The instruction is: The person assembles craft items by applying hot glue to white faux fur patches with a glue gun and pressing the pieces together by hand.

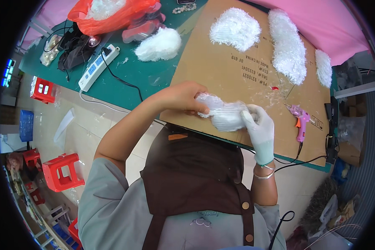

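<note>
We see the white fuzzy piece (pixel 228 116) held between two hands at the near edge of the cardboard (pixel 196 62), which lies on the green bench (pixel 125 46). Our bare left hand (pixel 188 96) pinches its left end, thumb on top; our right hand (pixel 259 127), in a white glove, pinches the other end between thumb and fingers. The piece lies between the two sets of fingers, its long axis running roughly left to right and dipping a little toward our body at the right, so neither hand is nearer. The ribbed side faces up; whether its underside touches the cardboard, we cannot tell. To the right of the gloved hand, apart from it, lies a pink glue gun (pixel 300 118), nozzle pointing away from us, with the right hand the nearer one. Farther off on the cardboard rest a wide fuzzy patch (pixel 235 28) and a long fuzzy strip (pixel 288 48).
</note>
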Demonstrator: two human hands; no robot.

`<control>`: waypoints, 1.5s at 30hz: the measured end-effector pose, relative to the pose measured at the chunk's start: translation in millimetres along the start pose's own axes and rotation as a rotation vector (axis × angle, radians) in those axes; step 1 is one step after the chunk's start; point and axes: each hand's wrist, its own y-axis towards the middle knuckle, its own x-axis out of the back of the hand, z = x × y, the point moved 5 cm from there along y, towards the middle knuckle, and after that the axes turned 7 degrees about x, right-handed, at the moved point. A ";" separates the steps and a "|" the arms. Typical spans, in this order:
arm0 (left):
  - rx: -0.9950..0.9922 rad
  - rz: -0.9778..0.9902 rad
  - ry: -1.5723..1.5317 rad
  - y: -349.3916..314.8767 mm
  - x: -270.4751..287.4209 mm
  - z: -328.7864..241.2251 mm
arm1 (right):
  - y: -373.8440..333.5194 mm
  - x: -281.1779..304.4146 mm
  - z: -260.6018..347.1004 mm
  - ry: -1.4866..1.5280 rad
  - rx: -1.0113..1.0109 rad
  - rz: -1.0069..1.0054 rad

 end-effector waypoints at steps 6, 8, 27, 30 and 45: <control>0.007 -0.554 0.363 -28.7 7.3 3.2 | -6.6 37.1 -5.0 -0.375 0.063 -0.205; 0.069 -0.751 0.391 -46.5 5.9 -9.0 | -7.7 33.6 -4.5 -0.406 0.117 -0.220; -0.061 -1.061 0.564 -44.6 83.8 47.4 | 54.5 58.0 42.6 -0.232 0.485 -0.246; -0.123 -0.973 0.498 -47.7 87.5 39.9 | 77.9 22.6 57.7 -0.361 0.524 0.028; -0.500 -0.803 -0.008 -46.8 6.3 -9.3 | 21.0 5.6 41.4 0.024 0.248 -0.075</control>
